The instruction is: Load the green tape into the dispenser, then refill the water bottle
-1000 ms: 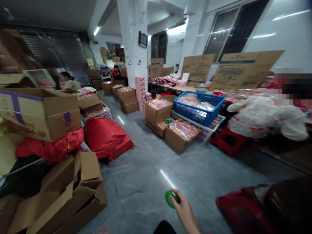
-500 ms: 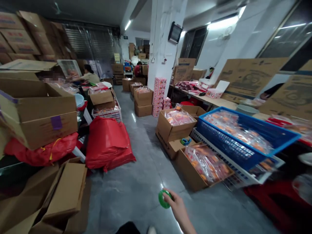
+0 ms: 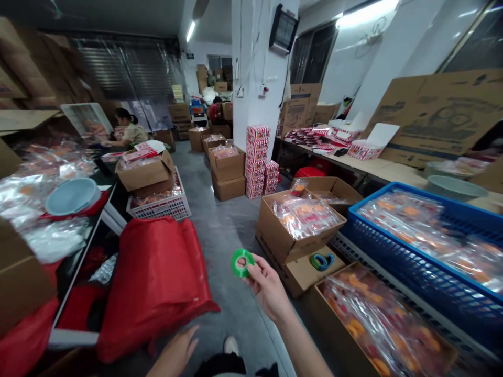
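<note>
A roll of green tape [image 3: 237, 256] is gripped by its edge in my right hand [image 3: 268, 285], held out over the floor at the middle of the view. My left hand [image 3: 178, 350] hangs low near the bottom edge, fingers stretched and holding nothing, close to a large red bag [image 3: 153, 283]. To the right of my right hand, a tape dispenser [image 3: 322, 261] with blue and green on it rests on a carton flap. Behind it stands an open cardboard box [image 3: 301, 222] filled with clear-wrapped orange items.
On the right are a blue crate [image 3: 424, 246] and another open box [image 3: 377, 319], both holding wrapped items. Red-and-white boxes [image 3: 257, 162] stand stacked by the pillar [image 3: 255, 68]. A grey floor aisle [image 3: 184, 178] runs ahead. A person [image 3: 131, 128] sits at the left table.
The view has moved forward along the aisle. My right hand has risen with the green tape, and my left hand has come into view at the bottom.
</note>
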